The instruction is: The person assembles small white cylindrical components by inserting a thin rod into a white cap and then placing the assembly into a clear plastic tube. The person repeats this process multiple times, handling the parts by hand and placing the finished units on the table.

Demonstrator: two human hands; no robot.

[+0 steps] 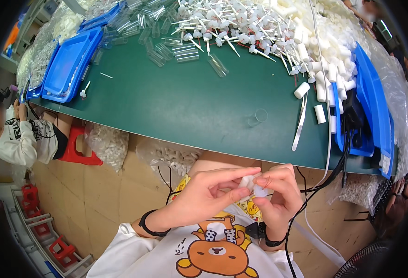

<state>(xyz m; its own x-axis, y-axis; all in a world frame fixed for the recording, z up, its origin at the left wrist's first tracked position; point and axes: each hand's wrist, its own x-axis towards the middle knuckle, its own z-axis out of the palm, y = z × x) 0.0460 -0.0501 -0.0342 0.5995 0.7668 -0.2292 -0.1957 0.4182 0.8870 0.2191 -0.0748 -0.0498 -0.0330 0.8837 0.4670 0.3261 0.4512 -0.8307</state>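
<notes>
Above my lap, just off the table's near edge, my left hand (211,192) pinches a short white cylinder (246,182) between thumb and fingers. Pressed close against it is a small translucent white cap (260,191), gripped by the thumb and fingertips of my right hand (283,190). Fingers partly cover both pieces, so how far they are joined is hidden. On the green table (176,106) beyond my hands stands a clear tube (258,118). Metal tweezers (300,121) lie to its right, near loose white cylinders (320,114).
Heaped at the back are stemmed white caps (232,23), clear tubes (186,53) and white cylinders. Blue trays (69,65) sit at the left, another blue tray (375,106) at the right. Black cables (322,180) hang beside my right arm. A person (25,134) sits at far left.
</notes>
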